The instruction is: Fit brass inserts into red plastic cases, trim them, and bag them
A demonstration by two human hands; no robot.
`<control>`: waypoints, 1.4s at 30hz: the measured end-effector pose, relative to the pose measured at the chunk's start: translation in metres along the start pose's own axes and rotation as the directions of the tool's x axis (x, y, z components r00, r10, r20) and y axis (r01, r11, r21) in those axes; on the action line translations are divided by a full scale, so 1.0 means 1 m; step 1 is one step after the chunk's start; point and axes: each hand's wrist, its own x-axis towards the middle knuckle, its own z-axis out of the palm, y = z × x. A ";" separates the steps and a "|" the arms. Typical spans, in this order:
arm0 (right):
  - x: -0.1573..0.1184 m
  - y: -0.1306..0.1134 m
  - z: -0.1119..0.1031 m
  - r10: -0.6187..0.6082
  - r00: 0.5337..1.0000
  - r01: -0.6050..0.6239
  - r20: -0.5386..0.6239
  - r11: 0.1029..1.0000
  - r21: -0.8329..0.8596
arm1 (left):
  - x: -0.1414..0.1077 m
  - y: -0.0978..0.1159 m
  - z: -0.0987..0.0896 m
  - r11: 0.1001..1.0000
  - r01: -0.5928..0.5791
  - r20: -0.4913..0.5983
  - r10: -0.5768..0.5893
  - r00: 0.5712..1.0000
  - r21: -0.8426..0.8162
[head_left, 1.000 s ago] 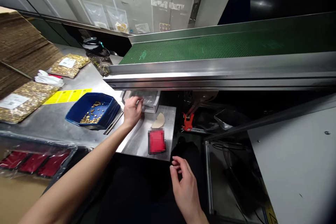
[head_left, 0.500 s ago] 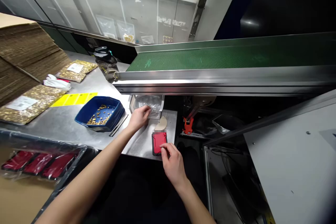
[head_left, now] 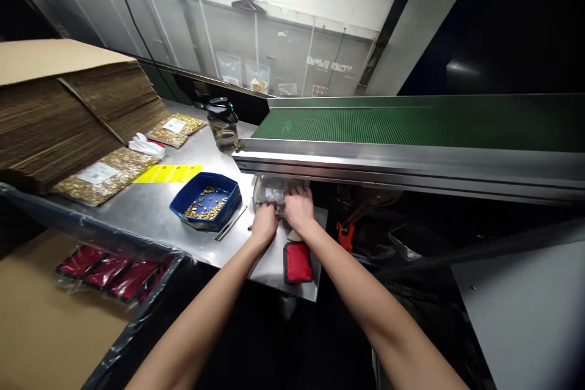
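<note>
Clear plastic bags (head_left: pixel 275 187) lie in a pale, shallow bin (head_left: pixel 256 190) under the conveyor's edge. At the bin's near side, my left hand (head_left: pixel 265 223) is closed, its fingertips pinching the edge of a bag. My right hand (head_left: pixel 299 210) reaches in from the right with its fingers bent over the same bags; its fingertips are partly hidden. Below my right wrist, a red case with a black rim (head_left: pixel 298 263) lies flat on the metal table. A beige piece (head_left: pixel 293 236) shows just above the case, mostly covered by my right hand.
A blue tray (head_left: pixel 205 201) of small gold-coloured parts stands left of my hands, beside a thin metal tool (head_left: pixel 231 223). The green conveyor (head_left: pixel 356 125) runs above the bin. Further left are bags of gold parts (head_left: pixel 98 173), stacked cardboard (head_left: pixel 68 109) and bagged red cases (head_left: pixel 107 271).
My right hand has left the red case and moved up to the bags beside my left hand. The view has swung left, so the surroundings sit further right.
</note>
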 end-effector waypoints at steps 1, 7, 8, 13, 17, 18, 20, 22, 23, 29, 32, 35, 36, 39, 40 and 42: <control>0.008 0.001 0.004 -0.020 1.000 0.021 0.017 1.000 -0.018 | 0.003 0.000 -0.001 1.000 0.008 0.016 -0.008 1.000 0.008; -0.002 0.001 0.008 -0.093 0.995 0.093 0.022 0.995 -0.038 | 0.019 -0.007 -0.008 0.999 0.054 0.047 -0.053 0.997 -0.007; -0.011 -0.001 0.005 -0.094 0.995 0.095 0.011 0.995 -0.025 | 0.021 -0.008 -0.008 0.998 0.066 0.047 -0.065 0.997 -0.015; -0.072 -0.005 -0.026 0.016 0.996 -0.009 -0.084 0.996 0.086 | 0.032 -0.010 -0.013 0.994 0.071 0.051 -0.066 0.996 -0.082; -0.130 0.006 -0.051 0.128 0.982 -0.099 -0.138 0.974 0.204 | 0.029 0.001 -0.029 0.987 0.052 0.003 -0.052 0.999 -0.152; -0.144 0.010 -0.055 0.166 0.975 -0.128 -0.145 0.961 0.243 | 0.021 0.006 -0.036 0.984 0.041 -0.027 -0.047 0.999 -0.176; -0.168 0.016 -0.061 0.247 0.961 -0.200 -0.122 0.930 0.307 | -0.007 0.021 -0.052 0.973 -0.001 -0.095 -0.022 0.995 -0.233; -0.185 0.019 -0.067 0.299 0.952 -0.262 -0.071 0.909 0.325 | -0.050 0.039 -0.068 0.950 -0.077 -0.143 0.035 0.989 -0.302; -0.190 0.019 -0.070 0.301 0.953 -0.272 -0.046 0.909 0.315 | -0.073 0.049 -0.075 0.931 -0.131 -0.135 0.089 0.987 -0.340; -0.199 0.004 -0.087 0.172 0.984 -0.177 0.039 0.944 0.277 | -0.174 0.084 -0.077 0.701 -0.174 0.075 0.308 0.948 -0.692; -0.209 0.001 -0.083 0.281 0.958 -0.264 -0.063 0.943 0.202 | -0.189 0.082 -0.071 0.712 -0.062 0.071 0.155 0.985 -0.700; -0.225 0.000 -0.073 0.374 0.915 -0.354 -0.153 0.925 0.140 | -0.201 0.079 -0.069 0.675 0.025 0.088 0.058 0.994 -0.737; -0.230 0.000 -0.069 0.386 0.904 -0.372 -0.182 0.922 0.106 | -0.205 0.079 -0.069 0.655 0.054 0.104 0.037 0.994 -0.754; -0.241 -0.003 -0.060 0.408 0.869 -0.434 -0.280 0.900 -0.033 | -0.219 0.083 -0.064 0.564 0.151 0.176 -0.009 0.984 -0.812; -0.244 -0.003 -0.057 0.420 0.859 -0.457 -0.292 0.887 -0.070 | -0.222 0.084 -0.060 0.522 0.193 0.213 -0.022 0.977 -0.831; -0.251 -0.002 -0.053 0.456 0.851 -0.495 -0.260 0.862 -0.108 | -0.228 0.084 -0.053 0.429 0.291 0.301 -0.045 0.952 -0.855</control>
